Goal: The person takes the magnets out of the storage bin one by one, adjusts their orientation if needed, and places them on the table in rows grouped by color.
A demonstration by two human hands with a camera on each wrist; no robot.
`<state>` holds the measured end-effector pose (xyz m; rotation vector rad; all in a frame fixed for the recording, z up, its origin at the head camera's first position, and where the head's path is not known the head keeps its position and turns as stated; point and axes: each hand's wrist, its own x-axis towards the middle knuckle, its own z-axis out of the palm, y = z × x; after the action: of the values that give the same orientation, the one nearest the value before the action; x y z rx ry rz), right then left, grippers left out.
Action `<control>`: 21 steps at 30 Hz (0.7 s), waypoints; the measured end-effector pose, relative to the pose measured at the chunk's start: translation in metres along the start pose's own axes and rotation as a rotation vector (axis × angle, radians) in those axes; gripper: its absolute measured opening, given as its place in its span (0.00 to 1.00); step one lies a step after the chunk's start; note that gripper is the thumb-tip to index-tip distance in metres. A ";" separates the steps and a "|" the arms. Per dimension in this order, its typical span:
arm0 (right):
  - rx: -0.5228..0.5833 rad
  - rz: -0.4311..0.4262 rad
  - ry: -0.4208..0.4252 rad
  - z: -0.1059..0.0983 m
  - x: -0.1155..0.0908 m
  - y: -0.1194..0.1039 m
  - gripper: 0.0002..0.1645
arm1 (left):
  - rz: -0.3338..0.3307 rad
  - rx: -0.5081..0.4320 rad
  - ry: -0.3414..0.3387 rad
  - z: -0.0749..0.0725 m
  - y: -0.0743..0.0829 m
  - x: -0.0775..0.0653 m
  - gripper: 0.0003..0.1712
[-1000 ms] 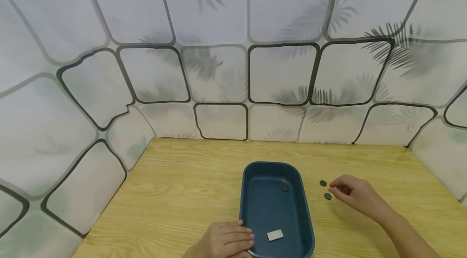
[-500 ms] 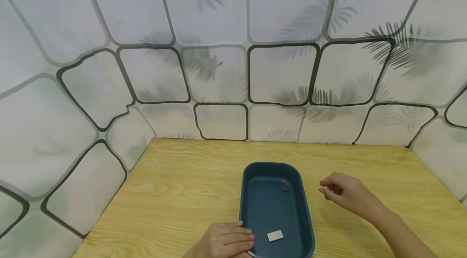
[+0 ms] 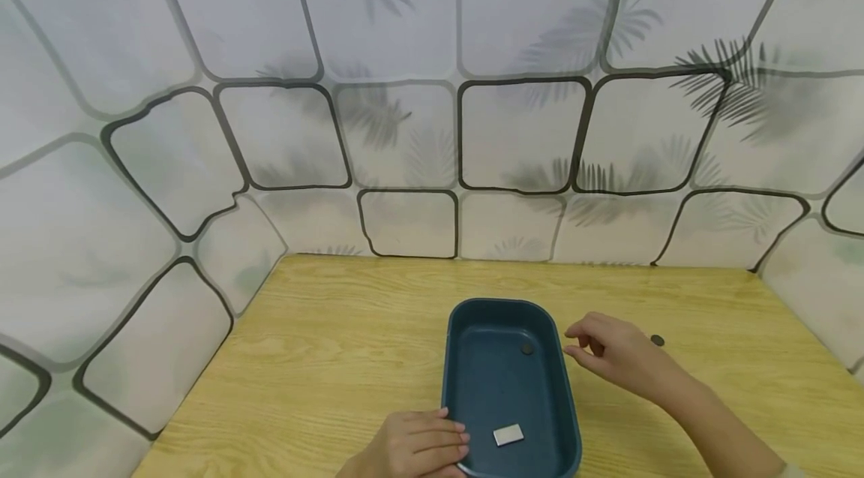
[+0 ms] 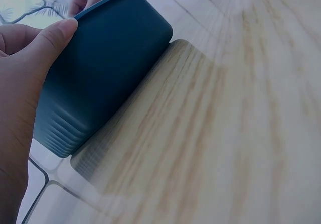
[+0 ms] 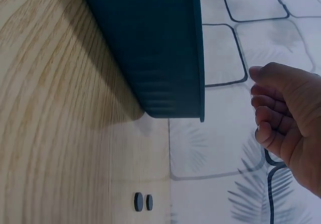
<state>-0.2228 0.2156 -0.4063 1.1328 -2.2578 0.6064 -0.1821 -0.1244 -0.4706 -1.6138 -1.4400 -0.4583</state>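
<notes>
A deep blue plastic tray (image 3: 572,418) with rounded corners stands on the table. Inside lie a small dark disc (image 3: 526,349) towards the far end and a pale rectangular block (image 3: 508,434) nearer me. My left hand (image 3: 421,444) grips the tray's left rim, fingers over the edge; its thumb (image 4: 59,33) shows in the left wrist view. Just off the right rim hovers my right hand (image 3: 621,354), thumb and index finger apart with nothing visible between them. Behind it a dark disc (image 3: 658,340) rests on the table. Two dark discs (image 5: 138,202) appear in the right wrist view.
The wood-grain table top (image 3: 324,343) extends to both sides of the tray. A pale wall covering (image 3: 408,223) with a stone-outline and leaf pattern rises behind the table and along its sides.
My right hand has moved left towards the tray, its thumb and index finger spreading apart. It now hides the two discs seen earlier and uncovers another. My left hand stays on the rim.
</notes>
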 end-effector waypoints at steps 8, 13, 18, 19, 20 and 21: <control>-0.023 0.118 -0.165 0.005 0.018 -0.011 0.13 | -0.005 -0.010 -0.002 -0.002 -0.001 0.003 0.12; -0.038 0.206 -0.288 0.010 0.029 -0.014 0.11 | -0.005 -0.008 -0.005 -0.001 -0.001 0.001 0.12; -0.062 0.242 -0.352 0.019 0.039 -0.014 0.12 | -0.012 -0.009 -0.009 -0.001 0.000 0.001 0.12; -0.068 0.249 -0.368 0.022 0.041 -0.013 0.13 | -0.015 -0.011 -0.009 -0.001 0.000 0.001 0.12; -0.073 0.255 -0.384 0.024 0.044 -0.013 0.13 | -0.018 -0.015 -0.009 -0.001 0.000 0.002 0.12; -0.080 0.260 -0.401 0.026 0.046 -0.012 0.13 | -0.022 -0.017 -0.009 -0.001 0.000 0.002 0.12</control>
<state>-0.2428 0.1659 -0.3946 0.9974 -2.7755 0.4069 -0.1812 -0.1243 -0.4683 -1.6168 -1.4656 -0.4773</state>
